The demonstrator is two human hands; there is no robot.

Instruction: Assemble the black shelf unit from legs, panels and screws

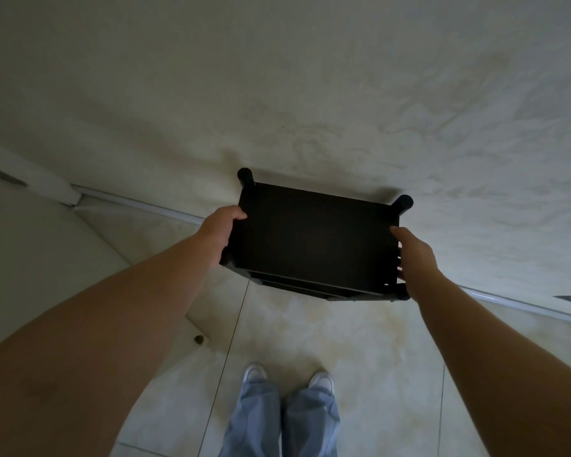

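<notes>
Pale tiled floor [360, 341] beside a wall: left hand [220, 230] and right hand [416, 255] clasp opposite edges of the black shelf unit [314, 240], apparently lifted.

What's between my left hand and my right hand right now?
In the head view, the black shelf unit: the left hand grips its left edge, the right hand its right edge, the top panel spanning the gap.

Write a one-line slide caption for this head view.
Standing person's left hand and right hand grip opposite ends of the assembled black shelf unit near a pale wall.
</notes>
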